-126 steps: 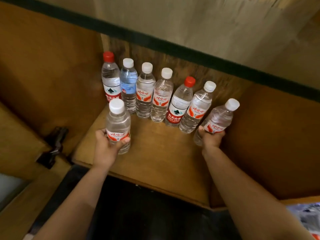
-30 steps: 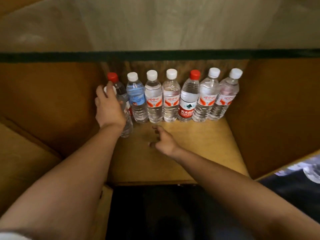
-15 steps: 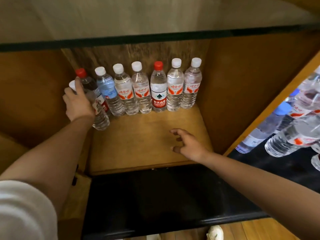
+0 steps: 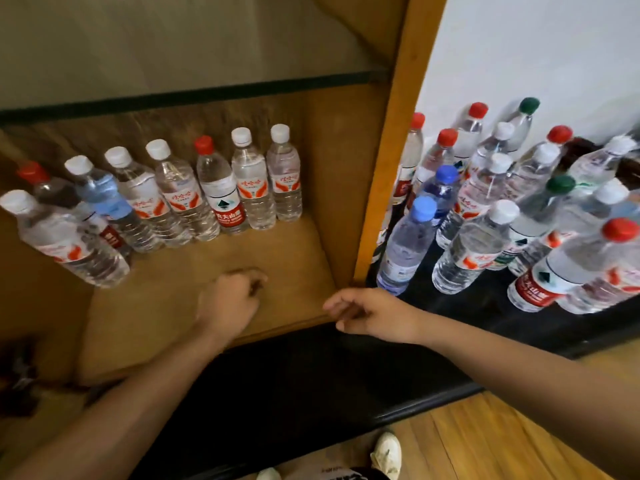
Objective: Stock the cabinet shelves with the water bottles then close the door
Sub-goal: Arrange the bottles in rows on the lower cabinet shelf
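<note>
A row of several water bottles [image 4: 221, 192] stands along the back of the wooden cabinet shelf [image 4: 284, 261]. One more white-capped bottle [image 4: 65, 240] stands apart in front of the row's left end. My left hand [image 4: 228, 303] hovers over the shelf's front middle with loosely curled fingers and holds nothing. At the shelf's front right corner, my right hand [image 4: 374, 317] is relaxed and also holds nothing. Many more bottles [image 4: 485, 237] with red, white, blue and green caps stand outside the cabinet on the right.
The cabinet's wooden side panel [image 4: 391, 150] separates the shelf from the outside bottles, which stand on a black ledge [image 4: 519, 323] against a white wall. A dark hinge [image 4: 17, 372] shows at lower left. My shoe [image 4: 386, 455] rests on the wood floor below.
My left hand has let go of the front-left bottle and drawn back to the shelf's front. My right hand has shifted right. The view has swung right onto the outside bottles.
</note>
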`<state>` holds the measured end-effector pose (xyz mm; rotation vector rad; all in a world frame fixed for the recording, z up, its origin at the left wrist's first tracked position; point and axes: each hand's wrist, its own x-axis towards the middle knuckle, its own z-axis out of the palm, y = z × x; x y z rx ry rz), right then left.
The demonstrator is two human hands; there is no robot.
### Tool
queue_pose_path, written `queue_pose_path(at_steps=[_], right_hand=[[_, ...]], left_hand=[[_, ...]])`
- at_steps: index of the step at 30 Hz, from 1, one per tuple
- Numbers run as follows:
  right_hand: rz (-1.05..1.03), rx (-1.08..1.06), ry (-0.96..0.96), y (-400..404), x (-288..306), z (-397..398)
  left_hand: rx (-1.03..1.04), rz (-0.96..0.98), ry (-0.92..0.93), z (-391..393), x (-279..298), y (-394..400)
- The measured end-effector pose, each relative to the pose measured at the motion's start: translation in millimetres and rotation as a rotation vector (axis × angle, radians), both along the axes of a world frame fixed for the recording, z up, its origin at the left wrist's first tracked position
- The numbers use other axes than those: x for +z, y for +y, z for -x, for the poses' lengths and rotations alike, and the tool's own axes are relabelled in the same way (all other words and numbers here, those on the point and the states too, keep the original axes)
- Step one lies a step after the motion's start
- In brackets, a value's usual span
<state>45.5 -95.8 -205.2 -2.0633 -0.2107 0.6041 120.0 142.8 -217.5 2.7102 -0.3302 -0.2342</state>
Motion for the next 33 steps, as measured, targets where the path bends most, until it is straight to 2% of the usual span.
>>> queue_pose_path(at_steps=[6, 12, 15, 17, 20, 24, 26, 29, 33], right_hand=[[-0.115, -0.236, -0.07, -80, 0, 30], [-0.204, -0.661, -0.16, -166, -12, 70], [-0.106, -0.931, -0.317, -206, -20, 91], [-0.02, -1.086, -0.432, -233, -22, 103], [0.066, -1.279, -0.573, -271, -19, 115], [0.116, -1.508, -0.751, -322, -6, 113], [0.159, -1.513, -0.661, -340, -3, 104], [0.131, -1.409, -0.503, -349, -7, 93], [0.133, -1.391, -0.496, -345, -10, 95]], left_hand=[[-0.234, 0.214, 0.084, 57, -9, -100], [-0.285, 0.436, 0.096, 74, -7, -195], [-0.228, 0.601, 0.149, 74, -6, -242], [-0.203, 0.67, 0.119, 72, -3, -270], [-0.187, 0.749, 0.037, 64, 4, -300], [-0.182, 0.776, 0.021, 52, 13, -329], [-0.164, 0.798, 0.045, 46, 13, -336], [-0.173, 0.851, 0.132, 38, 14, -340], [-0.224, 0.771, 0.159, 32, 13, -342]])
